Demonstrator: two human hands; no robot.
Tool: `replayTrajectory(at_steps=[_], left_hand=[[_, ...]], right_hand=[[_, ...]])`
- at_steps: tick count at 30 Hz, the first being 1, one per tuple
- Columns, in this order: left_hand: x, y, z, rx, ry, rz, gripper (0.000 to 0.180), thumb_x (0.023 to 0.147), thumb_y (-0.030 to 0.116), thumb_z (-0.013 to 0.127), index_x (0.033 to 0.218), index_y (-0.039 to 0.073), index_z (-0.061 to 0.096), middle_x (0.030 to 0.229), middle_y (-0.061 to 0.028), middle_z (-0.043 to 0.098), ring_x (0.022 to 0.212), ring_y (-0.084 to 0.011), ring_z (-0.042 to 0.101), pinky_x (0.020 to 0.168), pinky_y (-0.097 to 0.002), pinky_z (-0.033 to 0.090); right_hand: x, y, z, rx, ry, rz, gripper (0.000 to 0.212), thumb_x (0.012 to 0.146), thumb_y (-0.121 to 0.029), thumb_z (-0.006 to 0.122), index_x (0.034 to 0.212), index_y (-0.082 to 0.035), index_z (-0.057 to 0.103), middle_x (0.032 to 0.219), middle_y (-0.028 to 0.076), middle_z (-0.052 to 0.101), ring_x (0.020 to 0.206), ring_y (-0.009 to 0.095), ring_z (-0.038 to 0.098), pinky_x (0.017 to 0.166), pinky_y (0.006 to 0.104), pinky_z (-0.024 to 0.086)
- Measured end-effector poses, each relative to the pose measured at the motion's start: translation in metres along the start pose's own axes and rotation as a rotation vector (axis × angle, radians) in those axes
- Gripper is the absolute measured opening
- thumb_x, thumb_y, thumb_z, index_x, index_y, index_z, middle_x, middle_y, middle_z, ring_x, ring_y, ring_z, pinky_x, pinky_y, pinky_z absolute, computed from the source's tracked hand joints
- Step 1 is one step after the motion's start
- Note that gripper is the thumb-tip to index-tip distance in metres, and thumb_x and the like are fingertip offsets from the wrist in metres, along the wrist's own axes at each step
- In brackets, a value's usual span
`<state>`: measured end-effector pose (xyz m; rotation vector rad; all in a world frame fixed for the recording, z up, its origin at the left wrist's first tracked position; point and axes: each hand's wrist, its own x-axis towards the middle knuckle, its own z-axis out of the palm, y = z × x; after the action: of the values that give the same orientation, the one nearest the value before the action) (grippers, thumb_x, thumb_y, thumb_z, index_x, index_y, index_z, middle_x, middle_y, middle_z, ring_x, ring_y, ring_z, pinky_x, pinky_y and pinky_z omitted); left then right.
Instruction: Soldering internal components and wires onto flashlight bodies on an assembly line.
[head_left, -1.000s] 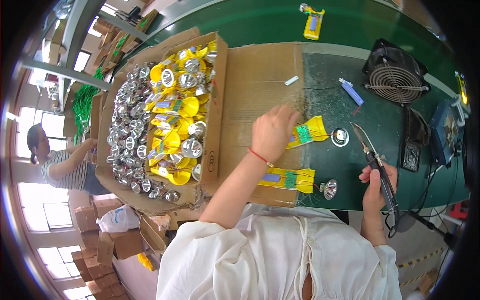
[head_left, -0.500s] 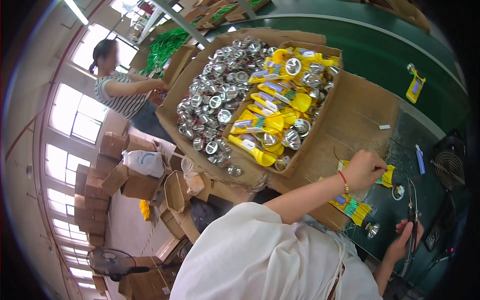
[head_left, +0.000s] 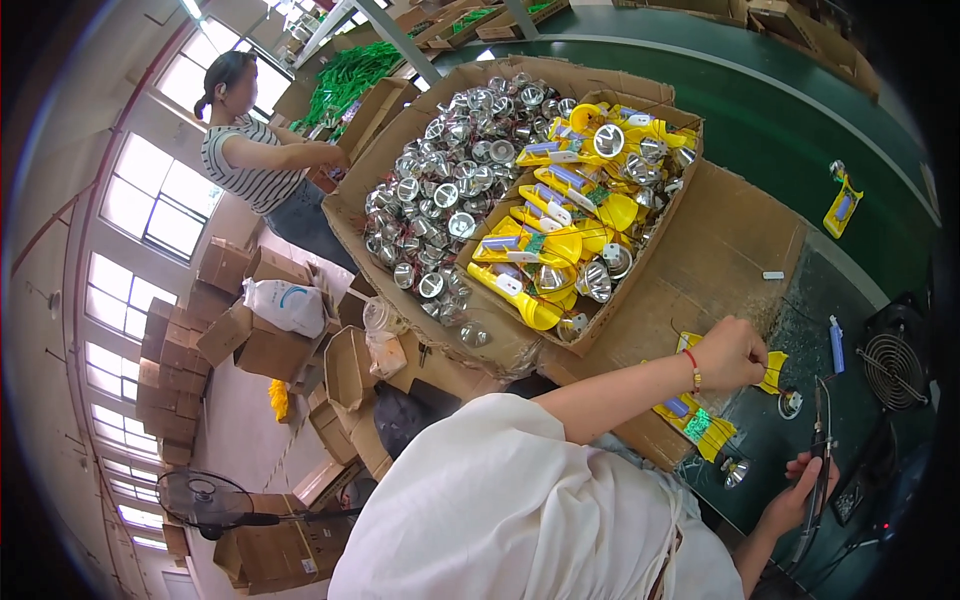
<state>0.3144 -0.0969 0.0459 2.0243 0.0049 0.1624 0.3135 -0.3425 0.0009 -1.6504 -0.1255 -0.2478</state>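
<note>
My left hand [head_left: 730, 352] is closed in a pinch above a yellow plastic flashlight shell [head_left: 774, 374]; what its fingertips hold is hidden. A reflector bulb [head_left: 790, 404] lies at that shell's right end. In my right hand [head_left: 803, 488] is a soldering iron [head_left: 821, 438], its thin tip pointing up toward the reflector bulb. Nearer my body lies a second yellow flashlight shell [head_left: 712, 433] with a green circuit board, a purple battery and a silver reflector [head_left: 735, 471] on wires. A loose purple battery [head_left: 837, 345] sits on the bench beyond the iron.
A large carton [head_left: 400, 330] holds many silver reflectors, and an inner box [head_left: 625, 300] holds yellow flashlight assemblies. Flat cardboard [head_left: 720, 240] covers part of the bench. A small fan [head_left: 893, 370] stands at right. Another yellow assembly [head_left: 843, 208] lies on the green conveyor. A co-worker [head_left: 265, 150] stands far left.
The view has shifted slightly. My left hand stays pinched over the same shell, and my right hand still holds the soldering iron near the reflector bulb.
</note>
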Motion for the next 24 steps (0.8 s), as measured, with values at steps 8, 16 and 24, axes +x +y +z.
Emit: replayTrajectory(at_steps=[8,16,24], left_hand=[[-0.002,0.003,0.0,0.006,-0.022,0.002,0.012,0.063,0.009,0.06,0.068,-0.001,0.063,0.059,-0.0138,0.059,0.053,-0.0232,0.059,0.052,-0.0302,0.046],[-0.002,0.006,0.007,0.013,0.011,0.014,0.012,0.065,0.01,0.059,0.071,0.0,0.064,0.059,-0.0124,0.06,0.052,-0.0197,0.059,0.053,-0.0279,0.047],[-0.007,0.0,0.001,0.025,-0.019,-0.054,0.013,0.076,0.007,0.06,0.086,0.001,0.066,0.075,-0.0105,0.064,0.064,-0.0123,0.06,0.059,-0.0238,0.047]], right_hand=[[0.0,0.0,0.001,0.002,0.012,0.022,0.021,0.089,-0.022,0.049,0.094,-0.001,0.051,0.075,0.005,0.056,0.061,0.009,0.05,0.055,0.0199,0.038],[-0.004,0.005,-0.009,0.076,0.025,0.024,0.022,0.087,-0.019,0.05,0.097,0.001,0.049,0.074,0.007,0.056,0.058,0.01,0.05,0.053,0.0205,0.039],[-0.003,-0.002,0.001,0.192,0.008,0.063,0.021,0.085,-0.011,0.053,0.099,0.002,0.046,0.072,0.012,0.059,0.056,0.012,0.054,0.051,0.021,0.044]])
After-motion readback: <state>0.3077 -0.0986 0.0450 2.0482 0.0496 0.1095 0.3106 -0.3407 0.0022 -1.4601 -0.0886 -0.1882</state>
